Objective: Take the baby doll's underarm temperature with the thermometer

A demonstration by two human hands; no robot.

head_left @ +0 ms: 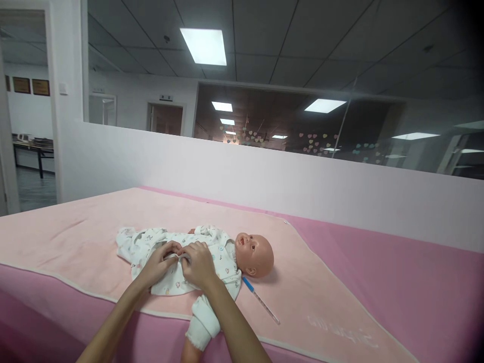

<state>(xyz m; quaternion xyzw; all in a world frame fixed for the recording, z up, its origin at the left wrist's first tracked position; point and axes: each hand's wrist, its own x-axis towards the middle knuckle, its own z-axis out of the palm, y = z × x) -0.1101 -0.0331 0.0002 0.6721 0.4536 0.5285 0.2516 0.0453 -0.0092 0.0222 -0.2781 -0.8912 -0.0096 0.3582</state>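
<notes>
A baby doll [257,254] lies on its back with its head to the right, dressed in a white patterned top [223,257] and matching pants [147,237]. Over the doll's belly, my left hand [164,259] pinches an edge of the top between thumb and fingers. Close beside it, my right hand [198,262] has its fingers curled on the same cloth, fingertips nearly touching those of the left. The exact fastening between them is too small to make out. One sleeved doll arm [204,320] hangs toward me, under my right forearm.
A glass thermometer with a blue cap [260,301] rests beside the doll's head. Beneath everything spreads a peach blanket [321,302] over a pink cover [427,282]. A low white wall [302,186] with a window above borders the far side. A doorway stands at left.
</notes>
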